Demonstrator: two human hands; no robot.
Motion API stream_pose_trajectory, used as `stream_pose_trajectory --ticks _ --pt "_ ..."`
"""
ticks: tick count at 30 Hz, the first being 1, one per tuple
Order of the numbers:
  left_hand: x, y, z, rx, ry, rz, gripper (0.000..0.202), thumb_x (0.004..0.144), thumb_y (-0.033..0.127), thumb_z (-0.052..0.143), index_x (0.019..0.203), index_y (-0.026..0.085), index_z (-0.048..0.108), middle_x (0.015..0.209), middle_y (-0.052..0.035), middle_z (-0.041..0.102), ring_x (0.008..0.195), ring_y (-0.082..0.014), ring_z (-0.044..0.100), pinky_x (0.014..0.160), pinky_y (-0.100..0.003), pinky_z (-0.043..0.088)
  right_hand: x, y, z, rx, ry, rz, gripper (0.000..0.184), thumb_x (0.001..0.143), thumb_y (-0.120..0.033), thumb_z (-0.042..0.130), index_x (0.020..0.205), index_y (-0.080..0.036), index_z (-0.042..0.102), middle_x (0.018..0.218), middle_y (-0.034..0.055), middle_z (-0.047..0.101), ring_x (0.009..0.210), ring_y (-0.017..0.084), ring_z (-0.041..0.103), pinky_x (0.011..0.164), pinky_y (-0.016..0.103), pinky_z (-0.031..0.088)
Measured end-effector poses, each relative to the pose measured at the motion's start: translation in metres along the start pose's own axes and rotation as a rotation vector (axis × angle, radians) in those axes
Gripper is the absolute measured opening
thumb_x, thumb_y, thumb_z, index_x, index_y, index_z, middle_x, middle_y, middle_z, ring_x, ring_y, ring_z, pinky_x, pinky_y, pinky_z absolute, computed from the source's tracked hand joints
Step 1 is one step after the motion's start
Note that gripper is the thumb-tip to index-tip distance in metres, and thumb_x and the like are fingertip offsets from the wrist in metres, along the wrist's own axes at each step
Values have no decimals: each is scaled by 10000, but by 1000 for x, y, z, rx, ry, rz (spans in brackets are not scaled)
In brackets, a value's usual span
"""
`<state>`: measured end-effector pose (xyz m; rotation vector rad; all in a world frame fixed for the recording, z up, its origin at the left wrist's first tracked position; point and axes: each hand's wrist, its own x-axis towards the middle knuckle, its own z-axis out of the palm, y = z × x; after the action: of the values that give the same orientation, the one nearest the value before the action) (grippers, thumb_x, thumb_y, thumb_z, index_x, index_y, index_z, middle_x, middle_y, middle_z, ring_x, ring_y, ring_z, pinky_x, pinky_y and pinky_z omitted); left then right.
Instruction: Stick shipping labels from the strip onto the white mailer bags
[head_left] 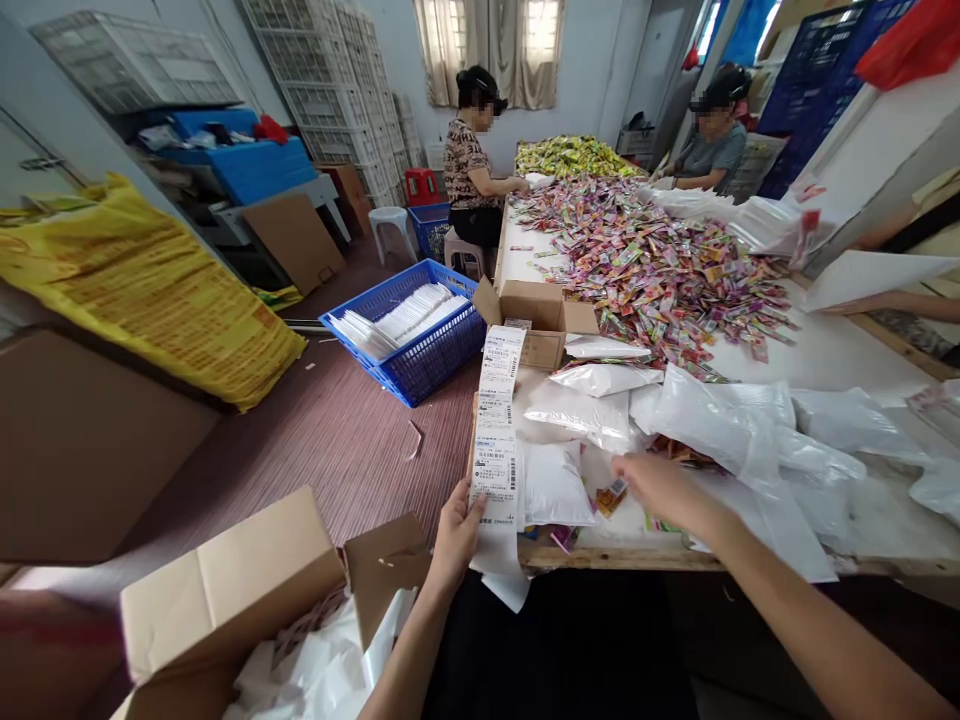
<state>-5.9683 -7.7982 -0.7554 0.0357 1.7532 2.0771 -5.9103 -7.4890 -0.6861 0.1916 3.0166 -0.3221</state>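
Note:
My left hand (456, 535) pinches the lower end of a long strip of printed labels (496, 430), which runs up over the table edge to a small open cardboard box (534, 318). My right hand (660, 487) reaches over the table, fingers curled down onto a white plastic mailer bag (720, 430) beside a small colourful sachet (611, 496). More filled white mailer bags (559, 485) lie around both hands. Whether the right hand grips anything is hidden.
A big heap of colourful sachets (660, 265) covers the long white table (825, 350). Two people sit at the far end, another person's arm shows at right. A blue basket (409, 335) of white packets and an open carton (225, 590) stand on the floor to my left.

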Motion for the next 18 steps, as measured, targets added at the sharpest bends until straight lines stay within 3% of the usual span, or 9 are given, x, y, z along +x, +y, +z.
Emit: stream_pose_trajectory --ticks 3,6,10,13,15,16,18 --pt "0 3 0 -4 -2 -1 557 770 456 705 1225 162 575 1269 -149 646 1207 -329 575 968 -428 488 -23 7 59 50 -1 -135 317 689 42 541 845 -220 627 993 56 645 930 279 606 787 386 484" --pt "0 4 1 -26 13 -26 523 771 432 717 1202 165 585 1274 -146 645 1210 -319 575 970 -406 488 -29 12 77 95 101 -167 222 819 -37 479 800 -230 588 931 87 638 946 326 591 821 479 475" --pt "0 5 2 -75 24 -29 492 750 426 747 1145 166 612 1247 -140 663 1177 -308 602 958 -385 494 -32 -8 98 260 193 -259 271 829 -90 546 1026 -271 587 949 59 662 885 255 654 745 357 546" --pt "1 4 2 -85 26 -36 499 727 427 767 1124 164 619 1220 -140 677 1163 -313 612 954 -396 497 -35 -21 118 359 216 -270 230 788 -109 614 945 -277 619 809 35 666 751 223 677 615 291 532" --pt "3 3 0 -83 21 -34 504 719 431 773 1116 161 617 1211 -144 681 1171 -321 606 953 -408 498 -38 -17 114 357 144 -221 172 752 -111 661 839 -259 642 704 24 641 659 204 662 563 273 501" --pt "3 2 -1 -76 12 -36 507 718 434 773 1114 159 616 1208 -147 681 1176 -327 603 950 -415 500 -39 -11 102 348 93 -192 145 730 -124 693 794 -246 648 672 22 629 623 196 650 544 270 487" --pt "3 2 -1 -55 2 -49 511 725 437 766 1124 158 612 1212 -152 679 1185 -334 597 944 -425 504 -38 9 56 347 128 -87 97 711 -177 737 739 -218 653 659 32 618 606 192 634 558 287 486"
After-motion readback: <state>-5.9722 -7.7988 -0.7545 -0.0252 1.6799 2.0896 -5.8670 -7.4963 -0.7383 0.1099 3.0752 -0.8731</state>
